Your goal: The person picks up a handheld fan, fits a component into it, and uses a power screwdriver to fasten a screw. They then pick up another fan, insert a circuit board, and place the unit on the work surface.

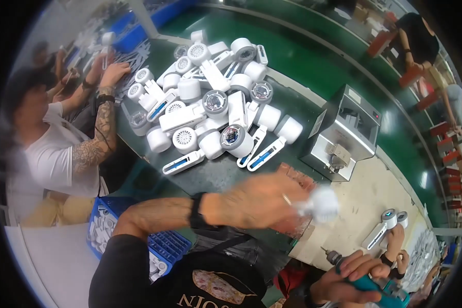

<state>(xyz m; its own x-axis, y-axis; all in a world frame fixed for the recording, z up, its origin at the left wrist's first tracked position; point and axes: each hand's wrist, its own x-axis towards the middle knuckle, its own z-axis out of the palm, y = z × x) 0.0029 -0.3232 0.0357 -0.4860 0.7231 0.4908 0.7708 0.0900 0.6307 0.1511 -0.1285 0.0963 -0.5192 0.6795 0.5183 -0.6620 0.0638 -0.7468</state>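
Note:
My left hand (pixel 264 200), smeared by motion, reaches across the bench with a white round-headed fan part (pixel 324 204) at its fingertips. Blur hides exactly how the fingers hold it. Low on the right, my right hand (pixel 346 280) is wrapped round a teal power screwdriver (pixel 392 293), whose bit points up and left. Beyond my left hand lies a heap of white handheld fans (pixel 190 118). Some have grilled heads, others have open heads showing the motor and wires, and several handles are open with blue inside. A worn reddish board (pixel 295 197) lies under my left hand.
A grey metal box-shaped machine (pixel 344 133) stands right of the heap. Beside my right hand, a co-worker's hand (pixel 394 241) grips a white fan (pixel 379 233). At left, a tattooed co-worker's arm (pixel 100 133) reaches over the bench. A blue crate (pixel 172 246) of white parts sits below my left arm.

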